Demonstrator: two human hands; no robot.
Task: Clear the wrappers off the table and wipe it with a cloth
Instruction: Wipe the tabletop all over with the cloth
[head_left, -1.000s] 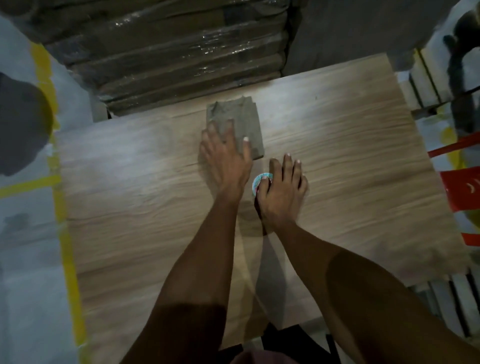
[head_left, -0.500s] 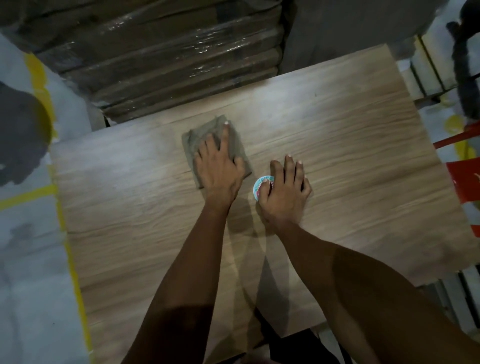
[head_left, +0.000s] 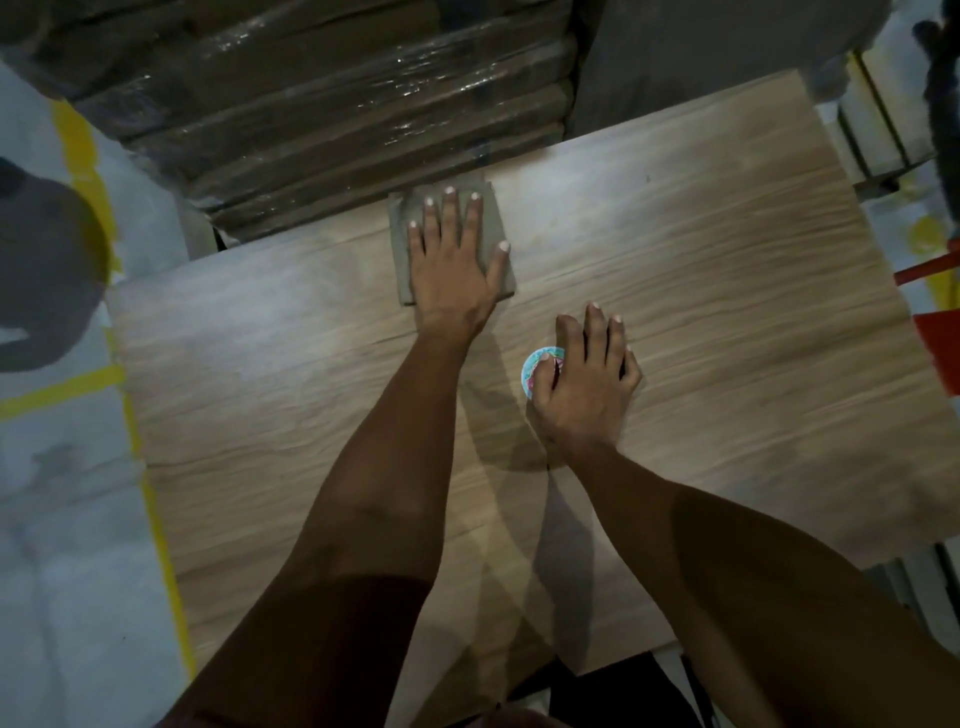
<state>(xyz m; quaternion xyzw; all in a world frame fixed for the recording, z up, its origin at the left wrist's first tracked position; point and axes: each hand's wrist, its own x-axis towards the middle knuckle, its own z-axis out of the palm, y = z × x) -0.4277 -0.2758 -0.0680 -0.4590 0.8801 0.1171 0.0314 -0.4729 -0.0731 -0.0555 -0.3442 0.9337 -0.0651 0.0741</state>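
While left hand (head_left: 451, 265) lies flat on folded grey cloth (head_left: 402, 249), fingers straight and spread, pressing it down near far edge of table (head_left: 727, 270), middle of cloth stays hidden under palm. Right hand (head_left: 587, 382) rests just nearer, right of centre, first fingers straight on tabletop, thumb tucked against small round wrapper (head_left: 535, 366), blue-pink print; most of it covered by hand, so grip on it hard to judge. Outer fingers curled. Wrapped stack (head_left: 337, 98) beyond far edge, dim. Both forearms cut off by bottom frame edge.
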